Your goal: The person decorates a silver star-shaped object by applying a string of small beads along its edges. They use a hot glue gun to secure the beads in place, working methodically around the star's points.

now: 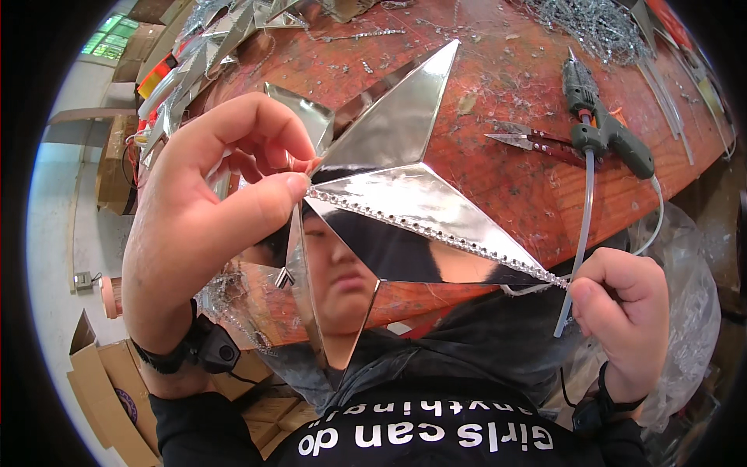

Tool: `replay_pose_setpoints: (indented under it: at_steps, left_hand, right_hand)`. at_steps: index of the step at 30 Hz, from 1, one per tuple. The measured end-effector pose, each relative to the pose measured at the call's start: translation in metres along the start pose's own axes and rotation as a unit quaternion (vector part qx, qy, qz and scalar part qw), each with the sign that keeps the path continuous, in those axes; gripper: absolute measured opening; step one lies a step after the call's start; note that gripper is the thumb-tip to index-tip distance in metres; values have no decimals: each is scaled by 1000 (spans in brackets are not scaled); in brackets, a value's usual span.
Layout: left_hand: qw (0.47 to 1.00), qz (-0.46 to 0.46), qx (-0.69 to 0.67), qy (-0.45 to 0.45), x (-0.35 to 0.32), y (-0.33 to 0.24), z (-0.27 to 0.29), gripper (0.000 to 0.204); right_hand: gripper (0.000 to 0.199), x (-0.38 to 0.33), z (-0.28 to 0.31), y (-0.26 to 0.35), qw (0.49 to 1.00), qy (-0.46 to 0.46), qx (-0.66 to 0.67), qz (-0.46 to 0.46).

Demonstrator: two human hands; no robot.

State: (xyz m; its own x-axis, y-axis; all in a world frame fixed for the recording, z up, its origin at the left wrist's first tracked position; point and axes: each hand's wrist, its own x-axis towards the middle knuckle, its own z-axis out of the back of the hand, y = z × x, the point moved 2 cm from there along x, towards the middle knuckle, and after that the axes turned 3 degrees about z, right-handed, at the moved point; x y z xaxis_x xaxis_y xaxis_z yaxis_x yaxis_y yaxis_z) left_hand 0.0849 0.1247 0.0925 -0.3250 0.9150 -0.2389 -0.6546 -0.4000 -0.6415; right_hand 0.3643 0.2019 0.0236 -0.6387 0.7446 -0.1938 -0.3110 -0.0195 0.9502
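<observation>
A mirror-like silver star (385,128) with folded, raised points lies in front of me. Along the ridge of its right-hand point runs a rhinestone chain (436,228), stretched straight from the star's middle to that point's tip. My left hand (198,191) is closed, thumb and forefinger pinching the chain's inner end at the star's middle. At the tip, my right hand (625,300) is closed too, its fingertips on the chain's outer end. Whether the chain is stuck down along the ridge, I cannot tell.
A dark green glue gun (595,128) lies at the right, a clear glue stick (585,214) protruding toward me. Thread snips (533,142) lie beside it on the red-brown table (498,86). Tangled silver chain (587,27) is heaped far right; more silver stars (233,31) sit far left.
</observation>
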Motion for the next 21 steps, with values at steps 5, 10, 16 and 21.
replay_pose_setpoints:
  at_steps: [5,10,16,21]
  left_hand:
    - [1000,13,-7,8,1,1,0,21]
    - [999,9,-26,32,0,5,4,19]
    - [996,7,-80,38,-2,6,3,18]
    - [983,19,-178,47,-5,15,5,23]
  right_hand:
    - [9,1,-2,-1,1000,12,-23,5]
    - [20,-2,-6,7,949,22,-263,175]
    - [42,7,-20,36,801,-82,-503,313]
    - [55,6,-33,37,763,-86,-517,379]
